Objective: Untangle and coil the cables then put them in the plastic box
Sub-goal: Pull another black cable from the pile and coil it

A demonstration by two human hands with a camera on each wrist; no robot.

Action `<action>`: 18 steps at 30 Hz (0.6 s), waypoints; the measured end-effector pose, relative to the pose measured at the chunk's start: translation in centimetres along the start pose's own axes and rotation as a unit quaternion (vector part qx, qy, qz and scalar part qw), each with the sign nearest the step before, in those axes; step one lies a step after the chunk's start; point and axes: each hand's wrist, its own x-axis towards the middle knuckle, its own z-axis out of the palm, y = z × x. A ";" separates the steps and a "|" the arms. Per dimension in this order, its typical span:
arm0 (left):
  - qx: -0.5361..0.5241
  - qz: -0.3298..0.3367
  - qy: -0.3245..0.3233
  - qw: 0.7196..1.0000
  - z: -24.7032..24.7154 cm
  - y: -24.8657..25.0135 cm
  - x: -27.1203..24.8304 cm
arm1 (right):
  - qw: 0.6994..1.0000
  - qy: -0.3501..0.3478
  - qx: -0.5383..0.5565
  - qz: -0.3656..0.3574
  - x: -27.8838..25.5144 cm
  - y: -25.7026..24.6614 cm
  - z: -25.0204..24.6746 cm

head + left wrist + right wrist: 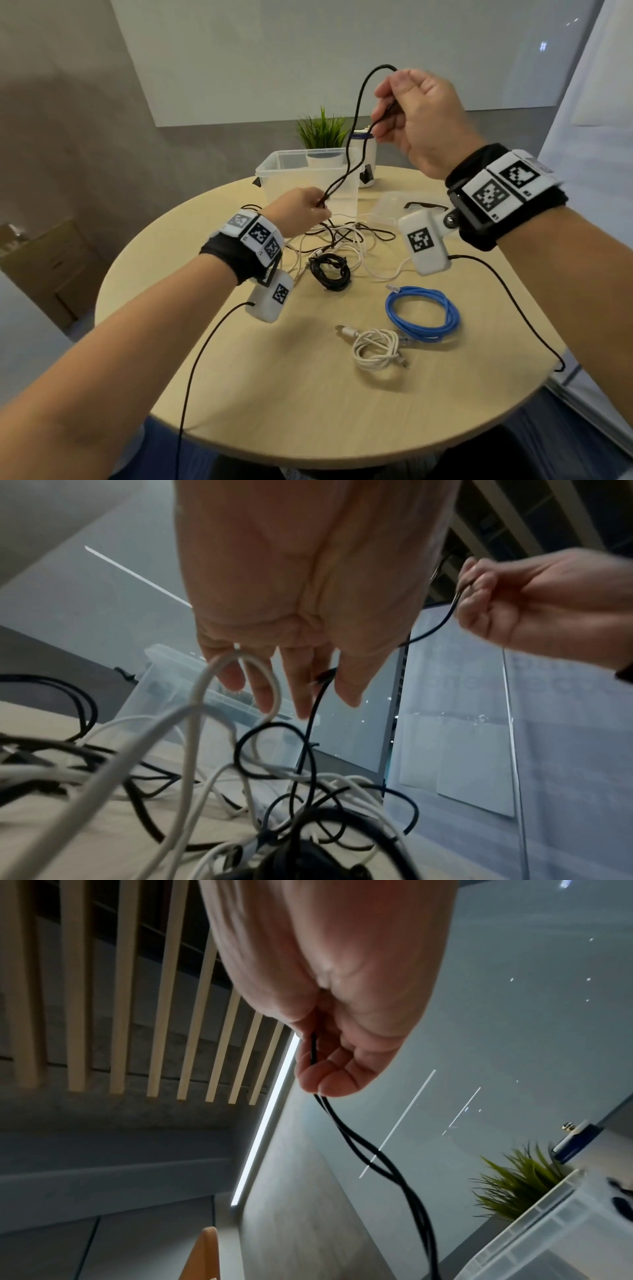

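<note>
Round pale-wood worktop (274, 394) in a room of grey walls, with a whiteboard behind. Clear plastic box (274, 168) open at the far edge; potted plant (322, 133) just behind the box. Tangle of black and white cables (342, 236) just in front of the box; coiled blue cable (423, 313) and coiled white cable (376, 347) nearer than that. Right hand (418, 120) raised above the box, closed round a black cable (356, 113). Left hand (301, 212) pinched the same cable low, by the box.

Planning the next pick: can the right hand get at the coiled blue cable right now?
Probably not yet: the right hand is raised, gripping a thin black cable. The coiled blue cable lies uncovered.
</note>
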 end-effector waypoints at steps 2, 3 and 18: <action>0.014 -0.007 -0.018 1.000 0.6 0.0 0.4 | 0.999 0.022 0.027 -0.005 0.2 -0.2 0.0; 0.016 -0.013 -0.012 1.000 0.8 -0.1 0.6 | 0.999 0.032 0.034 -0.003 0.2 -0.1 -0.1; -0.426 -0.039 0.131 0.894 -2.0 0.8 2.8 | 0.955 -0.108 -0.149 0.231 -0.8 6.4 2.0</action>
